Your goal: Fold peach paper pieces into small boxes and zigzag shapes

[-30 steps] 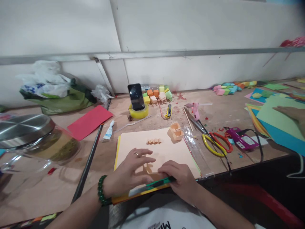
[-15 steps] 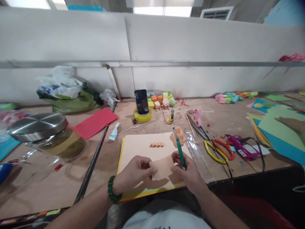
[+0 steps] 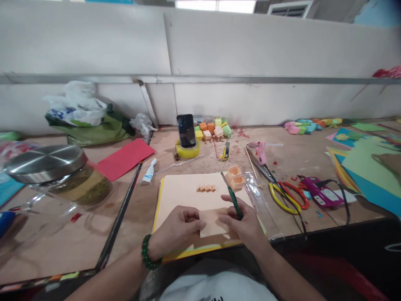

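A small piece of peach paper (image 3: 213, 222) is held between both hands, just above a stack of peach sheets (image 3: 181, 193). My left hand (image 3: 183, 225) pinches its left edge. My right hand (image 3: 246, 221) grips the right side with the thumb on top, and also carries a green-handled craft knife (image 3: 234, 200), its grey blade pointing up and left. Beyond the hands, a folded zigzag paper strip (image 3: 206, 188) lies on the stack. Two small open peach paper boxes (image 3: 237, 181) sit at the stack's far right corner.
Scissors (image 3: 284, 200), a purple glue gun (image 3: 322, 193) and a pink glue gun (image 3: 260, 154) lie to the right. A phone (image 3: 186, 130) leans on a tape roll (image 3: 188, 150) at the back. A lidded jar (image 3: 90, 184) stands left. Someone's arm (image 3: 390, 164) enters at far right.
My right thumb has slid inward over the paper, which now lies flatter and lower. The knife has tilted further left. The other person's hand at far right has shifted. My view has moved slightly.
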### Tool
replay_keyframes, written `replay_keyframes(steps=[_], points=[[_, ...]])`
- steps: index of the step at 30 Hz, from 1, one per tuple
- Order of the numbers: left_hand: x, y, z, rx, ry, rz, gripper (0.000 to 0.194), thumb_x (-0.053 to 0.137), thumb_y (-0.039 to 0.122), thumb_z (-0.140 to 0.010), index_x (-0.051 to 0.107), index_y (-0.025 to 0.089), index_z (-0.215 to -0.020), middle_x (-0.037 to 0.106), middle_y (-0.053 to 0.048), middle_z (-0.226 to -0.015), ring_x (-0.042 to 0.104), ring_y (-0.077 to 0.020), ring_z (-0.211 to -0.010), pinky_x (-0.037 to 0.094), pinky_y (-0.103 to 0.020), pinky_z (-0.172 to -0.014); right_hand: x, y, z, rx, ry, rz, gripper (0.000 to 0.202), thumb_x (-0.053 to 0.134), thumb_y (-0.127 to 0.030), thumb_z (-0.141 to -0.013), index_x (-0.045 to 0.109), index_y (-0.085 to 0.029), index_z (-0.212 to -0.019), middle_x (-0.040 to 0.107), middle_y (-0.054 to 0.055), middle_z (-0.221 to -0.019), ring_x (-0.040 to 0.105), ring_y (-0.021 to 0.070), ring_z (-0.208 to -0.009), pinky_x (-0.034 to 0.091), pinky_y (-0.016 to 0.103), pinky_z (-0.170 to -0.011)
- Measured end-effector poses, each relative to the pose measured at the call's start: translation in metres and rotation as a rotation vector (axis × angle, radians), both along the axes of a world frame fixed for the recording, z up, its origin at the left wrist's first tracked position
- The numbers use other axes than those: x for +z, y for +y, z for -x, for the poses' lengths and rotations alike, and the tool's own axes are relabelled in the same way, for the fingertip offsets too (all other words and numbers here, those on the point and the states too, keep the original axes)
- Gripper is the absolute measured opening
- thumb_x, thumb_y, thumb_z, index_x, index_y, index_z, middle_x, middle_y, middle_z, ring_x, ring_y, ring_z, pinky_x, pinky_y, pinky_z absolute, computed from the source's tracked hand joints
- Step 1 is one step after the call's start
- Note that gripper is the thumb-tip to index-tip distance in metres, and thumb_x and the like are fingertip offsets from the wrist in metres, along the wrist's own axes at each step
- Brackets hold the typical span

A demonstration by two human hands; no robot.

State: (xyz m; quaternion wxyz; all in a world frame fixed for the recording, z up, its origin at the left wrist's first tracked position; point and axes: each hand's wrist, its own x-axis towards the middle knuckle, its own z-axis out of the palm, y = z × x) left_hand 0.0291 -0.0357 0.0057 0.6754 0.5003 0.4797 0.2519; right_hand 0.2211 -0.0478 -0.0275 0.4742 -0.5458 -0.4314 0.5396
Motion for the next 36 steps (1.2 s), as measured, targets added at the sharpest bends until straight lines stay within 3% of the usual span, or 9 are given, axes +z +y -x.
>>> replay_keyframes(steps=[8,14,18,26,32,36], points=[[-0.001,0.001,-0.005,0.042,-0.085,0.022,0.029,0.077,0.034,-0.053,0.058,0.014,-0.062,0.056,0.003,-0.054,0.046,-0.0087,-0.051,0.034,-0.020,-0.050,0.012,0.000,-0.003,0.107,0.021,0.060,0.061,0.074,-0.035,-0.059,0.061,-0.014,-0.114,0.039,-0.010,-0.052,0.035,0.0068,-0.046,0.030,0.020,-0.044],[0.003,0.001,-0.006,0.069,0.065,-0.067,0.031,0.068,0.040,-0.058,0.054,0.014,-0.051,0.047,0.004,-0.047,0.037,-0.0070,-0.048,0.027,-0.021,-0.048,0.005,0.000,-0.007,0.167,0.009,0.003,0.051,0.067,-0.029,-0.065,0.063,-0.014,-0.114,0.042,-0.008,-0.055,0.037,0.0074,-0.051,0.033,0.020,-0.049],[0.005,0.001,-0.007,0.082,0.083,-0.055,0.029,0.067,0.040,-0.056,0.052,0.015,-0.050,0.046,0.004,-0.046,0.036,-0.0072,-0.047,0.026,-0.022,-0.047,0.003,0.002,-0.008,0.155,-0.002,0.018,0.058,0.070,-0.028,-0.064,0.060,-0.014,-0.119,0.049,-0.007,-0.059,0.043,0.0088,-0.054,0.037,0.021,-0.050],[0.004,0.002,-0.009,0.053,0.075,-0.045,0.025,0.067,0.036,-0.054,0.055,0.014,-0.058,0.049,0.004,-0.050,0.040,-0.0083,-0.049,0.029,-0.021,-0.048,0.012,0.002,-0.005,0.088,-0.013,0.041,0.061,0.073,-0.032,-0.060,0.059,-0.015,-0.117,0.048,-0.008,-0.055,0.043,0.0085,-0.049,0.038,0.020,-0.046],[0.005,0.003,-0.010,0.051,0.164,-0.062,0.030,0.062,0.044,-0.059,0.055,0.015,-0.056,0.045,0.004,-0.047,0.037,-0.0081,-0.046,0.028,-0.021,-0.045,0.009,0.001,-0.002,0.084,-0.061,0.039,0.063,0.070,-0.031,-0.060,0.058,-0.013,-0.119,0.047,-0.009,-0.053,0.042,0.0082,-0.047,0.036,0.020,-0.044],[0.007,0.004,-0.010,0.036,0.183,-0.085,0.030,0.063,0.044,-0.058,0.054,0.015,-0.054,0.044,0.005,-0.046,0.036,-0.0077,-0.047,0.027,-0.021,-0.045,0.007,0.002,-0.002,0.029,-0.067,-0.009,0.063,0.070,-0.034,-0.062,0.056,-0.012,-0.119,0.057,-0.005,-0.057,0.048,0.0105,-0.050,0.042,0.023,-0.049]])
